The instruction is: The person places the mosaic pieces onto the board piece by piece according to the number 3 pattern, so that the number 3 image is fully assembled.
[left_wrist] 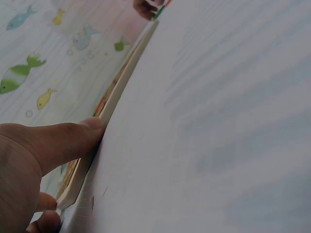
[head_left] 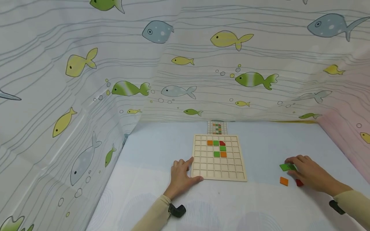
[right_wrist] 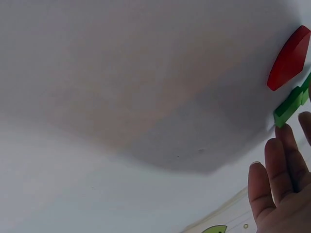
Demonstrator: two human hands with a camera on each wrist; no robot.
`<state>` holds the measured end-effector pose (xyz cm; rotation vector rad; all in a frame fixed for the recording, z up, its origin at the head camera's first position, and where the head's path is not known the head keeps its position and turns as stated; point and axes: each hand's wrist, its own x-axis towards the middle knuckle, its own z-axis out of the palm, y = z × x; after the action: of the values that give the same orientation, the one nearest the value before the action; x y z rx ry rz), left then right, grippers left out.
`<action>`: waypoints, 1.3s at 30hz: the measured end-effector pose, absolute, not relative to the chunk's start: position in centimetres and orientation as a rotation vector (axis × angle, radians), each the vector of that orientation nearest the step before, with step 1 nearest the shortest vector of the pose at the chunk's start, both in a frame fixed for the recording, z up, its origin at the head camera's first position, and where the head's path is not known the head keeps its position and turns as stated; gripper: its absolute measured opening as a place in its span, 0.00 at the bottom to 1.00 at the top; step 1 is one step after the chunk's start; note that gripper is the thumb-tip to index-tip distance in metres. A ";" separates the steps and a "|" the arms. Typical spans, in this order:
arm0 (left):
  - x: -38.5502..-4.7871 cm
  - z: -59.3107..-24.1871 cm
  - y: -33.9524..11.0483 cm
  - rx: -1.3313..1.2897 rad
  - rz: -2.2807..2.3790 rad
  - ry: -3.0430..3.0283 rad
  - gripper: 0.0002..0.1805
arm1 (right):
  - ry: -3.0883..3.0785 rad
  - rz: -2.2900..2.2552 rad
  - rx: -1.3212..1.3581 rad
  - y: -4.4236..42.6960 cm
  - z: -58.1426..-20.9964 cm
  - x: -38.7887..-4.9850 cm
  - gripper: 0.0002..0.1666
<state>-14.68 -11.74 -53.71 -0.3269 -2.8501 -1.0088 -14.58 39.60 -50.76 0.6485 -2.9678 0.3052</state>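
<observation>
Head view: pale wooden grid board [head_left: 217, 166] lies flat at mid-bench. Six tiles sit in its far half: an orange one [head_left: 210, 142], a green one [head_left: 215, 143] and a round-cornered red one [head_left: 222, 143] from left to right in one row; nearer, a green one [head_left: 223, 148]; nearer again, a green one [head_left: 216, 154] beside an orange one [head_left: 223, 154]. Patterned card [head_left: 217, 125] stands just beyond the board's far edge, its near part hidden by the board. Left hand [head_left: 181, 175] at the near left corner: thumb against the near edge, forefinger at the left edge, grip spread and relaxed. Right hand [head_left: 310, 171] well to the right, grip pinching two loose green tiles [head_left: 284, 167]; cannot tell whether they are lifted. Loose orange tile [head_left: 284, 181] lies on the bench [head_left: 260, 205] nearer than these; loose red tile [head_left: 299, 183] is partly covered by the right hand. Fish-print curtain [head_left: 179, 73] behind and at left.

Left wrist view: straight thumb [left_wrist: 68, 143] touches the board's near edge; the other fingertips show near the corner, partly out of frame. Right hand is small at the top, with green beside its fingertips.

Right wrist view: a fingertip touches the end of one green tile, which overlaps or abuts the other (cannot tell which). Red tile lies just beside them, apart from the visible fingers.
</observation>
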 end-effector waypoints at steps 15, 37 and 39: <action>-14.6 -53.6 -11.7 -0.331 -1.025 -2.839 0.51 | -2.854 0.272 0.684 39.5 -51.7 -14.5 0.25; -14.5 -53.5 -11.6 -0.340 -1.025 -2.823 0.51 | -2.720 0.188 0.742 39.5 -52.7 -14.5 0.25; -14.6 -53.5 -11.7 -0.331 -1.028 -2.836 0.51 | -2.697 0.163 0.766 39.5 -52.8 -14.5 0.26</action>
<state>-14.55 -11.66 -53.46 -0.3312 -2.8358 -1.0284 -14.48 39.50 -52.80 0.7660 -2.6967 0.1634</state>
